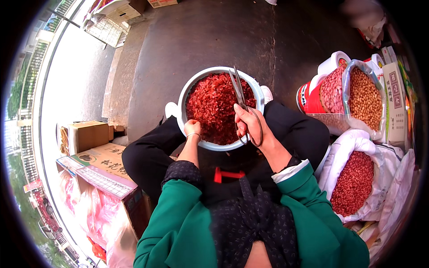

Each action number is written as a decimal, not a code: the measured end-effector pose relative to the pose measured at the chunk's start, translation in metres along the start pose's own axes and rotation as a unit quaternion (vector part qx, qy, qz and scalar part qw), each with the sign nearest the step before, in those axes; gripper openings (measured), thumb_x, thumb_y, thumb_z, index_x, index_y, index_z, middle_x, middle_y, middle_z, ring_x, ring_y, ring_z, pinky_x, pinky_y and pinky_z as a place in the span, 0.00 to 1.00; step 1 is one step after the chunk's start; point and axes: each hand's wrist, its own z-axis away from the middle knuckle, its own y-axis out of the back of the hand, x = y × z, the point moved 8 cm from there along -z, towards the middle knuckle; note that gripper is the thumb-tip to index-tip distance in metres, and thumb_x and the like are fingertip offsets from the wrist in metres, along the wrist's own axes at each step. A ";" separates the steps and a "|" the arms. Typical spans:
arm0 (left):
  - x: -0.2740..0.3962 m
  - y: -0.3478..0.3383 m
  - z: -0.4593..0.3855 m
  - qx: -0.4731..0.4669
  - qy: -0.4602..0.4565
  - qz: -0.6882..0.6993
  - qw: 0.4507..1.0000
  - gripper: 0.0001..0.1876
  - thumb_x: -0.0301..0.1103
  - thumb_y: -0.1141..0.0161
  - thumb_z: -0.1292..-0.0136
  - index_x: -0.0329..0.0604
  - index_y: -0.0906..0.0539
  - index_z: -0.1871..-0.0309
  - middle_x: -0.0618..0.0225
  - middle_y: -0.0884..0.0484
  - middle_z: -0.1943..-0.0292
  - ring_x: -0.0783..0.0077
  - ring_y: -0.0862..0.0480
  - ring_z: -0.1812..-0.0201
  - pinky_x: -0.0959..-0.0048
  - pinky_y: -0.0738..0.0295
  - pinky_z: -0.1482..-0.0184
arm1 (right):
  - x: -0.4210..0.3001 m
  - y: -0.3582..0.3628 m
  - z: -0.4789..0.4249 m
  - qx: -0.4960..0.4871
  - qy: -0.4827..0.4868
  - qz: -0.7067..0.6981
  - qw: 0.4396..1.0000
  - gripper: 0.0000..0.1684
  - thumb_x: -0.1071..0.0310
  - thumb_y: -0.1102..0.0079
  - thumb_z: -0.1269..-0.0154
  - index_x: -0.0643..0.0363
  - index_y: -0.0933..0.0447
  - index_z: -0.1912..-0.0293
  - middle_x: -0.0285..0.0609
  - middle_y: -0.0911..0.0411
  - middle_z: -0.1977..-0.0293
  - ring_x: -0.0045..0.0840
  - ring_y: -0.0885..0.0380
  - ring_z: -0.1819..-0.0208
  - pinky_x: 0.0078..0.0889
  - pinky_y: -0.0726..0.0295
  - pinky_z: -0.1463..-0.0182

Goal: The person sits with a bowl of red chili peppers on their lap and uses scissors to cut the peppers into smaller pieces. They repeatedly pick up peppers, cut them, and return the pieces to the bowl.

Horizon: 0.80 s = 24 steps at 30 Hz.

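A round pale-blue plastic basin (183, 97) stands between my knees, heaped with cut dried red chili peppers (214, 104). In my right hand (248, 122) is a pair of metal scissors (238, 87). Its blades point away from me over the basin's right side, with the tips slightly apart, and its dark handle loops show around my fingers. My left hand (192, 128), with a bracelet at the wrist, is curled over the near left part of the chili heap by the rim. Its fingertips are hidden, so whether they pinch anything cannot be seen.
To my right are a clear-lined sack of peanuts (365, 98), a white woven sack of red peanuts (353, 184) and white-lidded tubs (331, 63). Cardboard boxes (104, 157) and pink plastic bags (100, 214) lie left. A red plastic piece (229, 174) shows below the basin.
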 end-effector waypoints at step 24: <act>-0.024 -0.056 0.075 -0.133 0.204 0.208 0.948 0.12 0.25 0.36 0.43 0.35 0.27 0.59 0.60 0.20 0.73 0.67 0.18 0.77 0.74 0.22 0.80 | -0.010 -0.007 0.006 -0.027 0.016 -0.005 0.999 0.22 0.50 0.47 0.34 0.59 0.31 0.74 0.32 0.35 0.84 0.13 0.37 0.87 0.16 0.35 0.82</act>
